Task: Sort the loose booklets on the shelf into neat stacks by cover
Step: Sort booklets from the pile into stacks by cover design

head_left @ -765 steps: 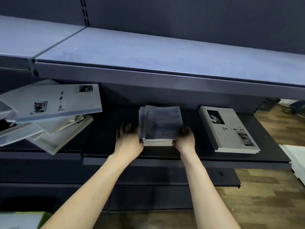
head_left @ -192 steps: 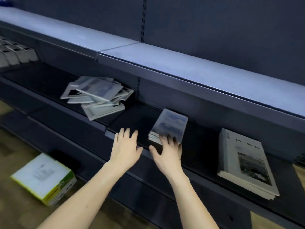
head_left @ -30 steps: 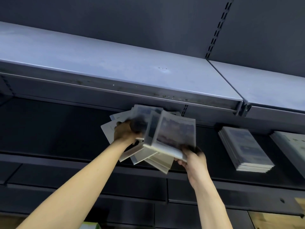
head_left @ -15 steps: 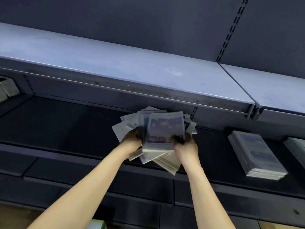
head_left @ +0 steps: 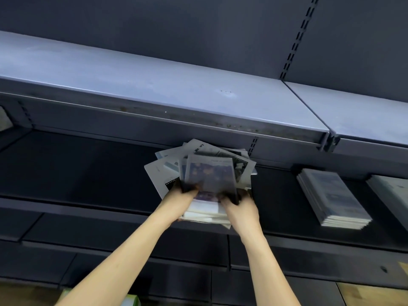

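Gripping from both sides, we have our left hand (head_left: 180, 198) and right hand (head_left: 239, 206) curled around a messy bundle of loose booklets (head_left: 205, 175) in the middle of the frame, fingers dark in the shelf's shadow. A second ago the top dark-covered booklet (head_left: 209, 175) stood tilted toward the right hand; now it lies squarer on the bundle, and our hands have drawn closer together near its lower edge. Underneath, pale covers still fan out to the left and toward the top, one showing printed lettering. So the heap is gathered but not yet sorted, we judge.

Moving outward, the bundle sits just above the dark lower shelf (head_left: 88, 173), tucked under the grey upper shelf (head_left: 154, 85). At the right of the frame a neat stack (head_left: 333, 198) already rests well apart from our hands, and another stack (head_left: 393, 195) shows at the right edge. That reads as finished work, with this mixed heap the remaining job: covers need separating before anything joins those stacks.
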The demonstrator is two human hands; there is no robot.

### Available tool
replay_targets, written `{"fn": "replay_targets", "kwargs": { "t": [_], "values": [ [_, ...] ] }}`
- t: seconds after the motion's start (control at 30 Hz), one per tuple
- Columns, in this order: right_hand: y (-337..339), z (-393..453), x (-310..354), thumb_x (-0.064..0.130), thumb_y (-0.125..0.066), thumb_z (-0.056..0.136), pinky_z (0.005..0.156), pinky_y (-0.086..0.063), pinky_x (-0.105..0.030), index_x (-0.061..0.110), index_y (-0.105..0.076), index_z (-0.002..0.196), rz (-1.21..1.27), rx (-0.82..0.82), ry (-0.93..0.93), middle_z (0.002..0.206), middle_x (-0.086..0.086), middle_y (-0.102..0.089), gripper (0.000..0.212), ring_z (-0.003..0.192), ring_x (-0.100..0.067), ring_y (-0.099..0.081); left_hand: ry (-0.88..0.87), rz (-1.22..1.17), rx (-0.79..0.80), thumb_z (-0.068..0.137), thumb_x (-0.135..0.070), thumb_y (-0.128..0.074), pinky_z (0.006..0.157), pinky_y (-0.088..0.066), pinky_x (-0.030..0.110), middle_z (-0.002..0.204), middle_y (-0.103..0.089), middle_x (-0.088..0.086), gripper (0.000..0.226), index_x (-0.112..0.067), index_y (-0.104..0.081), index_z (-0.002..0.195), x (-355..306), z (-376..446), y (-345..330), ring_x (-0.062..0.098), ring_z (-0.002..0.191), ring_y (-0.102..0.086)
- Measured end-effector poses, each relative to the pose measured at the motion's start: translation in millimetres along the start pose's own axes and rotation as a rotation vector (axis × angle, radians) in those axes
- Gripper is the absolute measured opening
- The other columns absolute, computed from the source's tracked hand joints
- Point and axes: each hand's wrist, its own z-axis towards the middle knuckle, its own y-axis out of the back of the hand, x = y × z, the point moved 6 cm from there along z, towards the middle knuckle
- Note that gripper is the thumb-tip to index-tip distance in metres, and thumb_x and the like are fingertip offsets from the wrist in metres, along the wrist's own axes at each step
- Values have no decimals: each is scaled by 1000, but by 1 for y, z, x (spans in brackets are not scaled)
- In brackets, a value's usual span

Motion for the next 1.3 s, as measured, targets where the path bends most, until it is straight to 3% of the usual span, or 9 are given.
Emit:
{"fn": "replay_targets", "kwargs": {
  "t": [0.13, 0.33, 0.43, 0.67, 0.77, 0.93, 1.03, 1.13, 1.3],
  "values": [
    [7, -8, -1, 39, -62, 91, 57, -46, -15, 24, -60, 118, 189, 30, -52, 105, 5, -65, 31, 88, -7, -59, 21, -106, 62, 97, -30, -55, 73, -40, 20, 122, -60, -7, 37, -24, -52, 134, -6, 0, 1, 12, 109, -54],
    [2, -14, -9, 50, -67, 88, 88, -46, -33, 17, -56, 116, 320, 211, -219, 114, 3, -64, 45, 99, -14, -59, -16, -209, 129, 96, -24, -59, 90, -41, 24, 120, -66, -5, 33, -22, -56, 129, -6, -10, 4, 9, 107, -59],
    [7, -14, 6, 39, -68, 91, 74, -46, -22, 24, -61, 105, 267, 186, -76, 107, 6, -68, 22, 95, -6, -61, -132, -184, 148, 97, -24, -59, 100, -39, 24, 122, -63, -16, 41, -32, -47, 135, -12, -10, 9, 2, 115, -56],
    [8, -9, 47, 22, -64, 95, 61, -41, 1, 19, -44, 117, 125, -49, 285, 93, 23, -56, 30, 77, 10, -55, -304, -136, -32, 95, -1, -52, 78, -47, 12, 120, -60, -15, 59, -29, -35, 144, -43, 3, 23, -1, 103, -60],
    [-1, -7, 54, 18, -62, 97, 72, -48, -8, 22, -40, 119, 166, -123, 352, 96, 24, -57, 31, 83, 4, -60, -311, -133, -96, 94, 1, -47, 80, -42, 14, 130, -55, -9, 64, -27, -26, 148, -49, 11, 23, 4, 110, -56],
    [-2, 3, 54, 13, -57, 99, 74, -51, -13, 29, -35, 123, 234, -187, 392, 102, 16, -65, 36, 93, 2, -65, -315, -173, -135, 97, 6, -43, 75, -44, 6, 116, -53, -16, 66, -27, -15, 147, -51, 11, 12, -6, 97, -54],
    [-5, 10, 50, 15, -58, 98, 87, -52, -19, 32, -30, 128, 247, -166, 404, 121, 7, -59, 44, 104, 1, -61, -326, -143, -110, 100, -5, -47, 85, -45, 21, 122, -50, -16, 67, -30, -7, 147, -48, 13, 3, 2, 109, -54],
    [-11, 17, 35, 27, -66, 94, 96, -51, -25, 22, -25, 142, 248, -106, 370, 135, 3, -51, 63, 112, 0, -58, -329, -68, -35, 97, -18, -58, 78, -43, 11, 120, -48, -25, 70, -33, -12, 147, -43, 15, -6, -8, 102, -52],
    [-7, 26, 29, 32, -62, 96, 87, -52, -17, 24, -23, 145, 287, -62, 356, 132, 5, -56, 64, 106, 1, -62, -308, -87, -1, 92, -21, -66, 94, -52, 32, 119, -63, -11, 71, -26, -21, 147, -40, 31, -11, 2, 98, -66]
  ]
}}
